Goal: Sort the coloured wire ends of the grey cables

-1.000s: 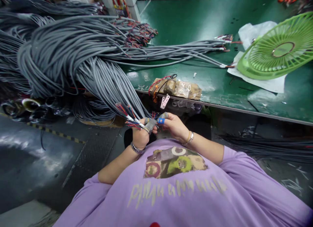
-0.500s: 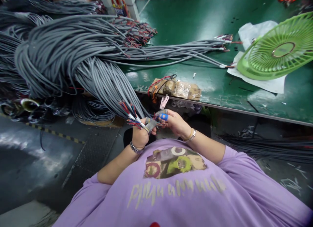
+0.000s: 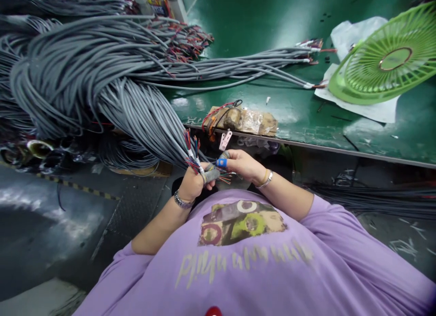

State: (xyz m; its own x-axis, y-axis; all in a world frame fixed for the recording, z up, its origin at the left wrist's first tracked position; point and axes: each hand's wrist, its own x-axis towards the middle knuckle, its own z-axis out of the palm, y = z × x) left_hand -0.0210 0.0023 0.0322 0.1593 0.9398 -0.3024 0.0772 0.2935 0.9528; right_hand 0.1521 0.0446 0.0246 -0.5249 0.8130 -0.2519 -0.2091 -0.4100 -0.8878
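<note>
A thick bundle of grey cables (image 3: 150,114) droops off the bench toward my lap, where its stripped ends with thin coloured wires (image 3: 193,150) fan out. My left hand (image 3: 195,182) is closed around some of these cable ends, its thumb covered in grey. My right hand (image 3: 241,165), with grey and blue wraps on its fingers, pinches at the cable ends beside the left thumb. Fine coloured wires (image 3: 225,176) stick out between the two hands. Exactly which strand the right fingertips grip is hidden.
At the bench edge lies a taped cardboard piece (image 3: 252,120) with red and black leads, a pink clip (image 3: 225,140) hanging below it. A green fan (image 3: 391,61) stands on the right of the green bench (image 3: 286,98). More cables (image 3: 126,155) lie coiled under the bench.
My left hand has shifted slightly left, and the coloured wire ends above it now point more upright. Thin wires show more clearly below my right fingers. The whole view has tilted a little.
</note>
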